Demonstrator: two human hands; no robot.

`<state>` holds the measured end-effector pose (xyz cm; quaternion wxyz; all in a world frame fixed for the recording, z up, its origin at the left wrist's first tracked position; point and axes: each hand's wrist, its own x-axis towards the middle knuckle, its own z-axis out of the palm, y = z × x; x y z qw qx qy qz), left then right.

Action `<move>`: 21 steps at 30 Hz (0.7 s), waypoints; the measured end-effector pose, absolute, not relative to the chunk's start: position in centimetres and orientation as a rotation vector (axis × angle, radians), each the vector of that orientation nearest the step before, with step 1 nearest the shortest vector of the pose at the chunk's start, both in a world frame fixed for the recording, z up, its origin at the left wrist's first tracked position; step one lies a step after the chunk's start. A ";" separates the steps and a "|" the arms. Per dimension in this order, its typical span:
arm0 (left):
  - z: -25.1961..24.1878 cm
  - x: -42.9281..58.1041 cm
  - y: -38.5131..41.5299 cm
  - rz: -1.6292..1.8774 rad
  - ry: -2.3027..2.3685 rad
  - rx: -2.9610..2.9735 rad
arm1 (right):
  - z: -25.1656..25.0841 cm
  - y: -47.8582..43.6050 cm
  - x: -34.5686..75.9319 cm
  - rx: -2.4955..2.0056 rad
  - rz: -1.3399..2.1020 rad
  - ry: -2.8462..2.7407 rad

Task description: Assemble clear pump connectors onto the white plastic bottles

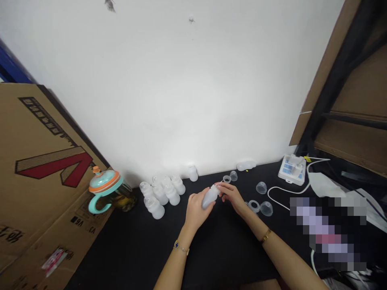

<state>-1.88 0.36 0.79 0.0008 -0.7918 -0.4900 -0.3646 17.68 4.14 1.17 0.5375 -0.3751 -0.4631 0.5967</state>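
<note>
My left hand [198,206] is closed around the body of a small frosted-white baby bottle [210,196], tilted with its neck up and to the right. At that neck, the fingers of my right hand [231,195] are bent and pressed together. What they pinch is too small and covered to make out. Several similar bottles with clear domed caps [163,191] stand grouped to the left. Right of my hands lie a clear ring [254,206], a smaller ring [226,179] and clear dome caps [266,208].
One more white bottle [192,173] stands by the wall, and another [246,165] lies on its side. A teal-lidded jug [105,187] and a cardboard box [45,141] are at left. A white power strip [292,169] with its cable sits at right.
</note>
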 end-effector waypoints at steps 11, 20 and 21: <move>0.7 -1.9 0.4 -1.148 -1.512 -2.481 | 1.1 4.1 17.7 -0.928 1.384 -1.097; 0.7 -1.9 0.3 -1.116 -1.538 -2.499 | 0.9 4.2 17.7 -0.939 1.369 -1.104; 0.7 -1.9 0.3 -1.116 -1.536 -2.496 | 0.9 4.2 17.7 -0.941 1.366 -1.106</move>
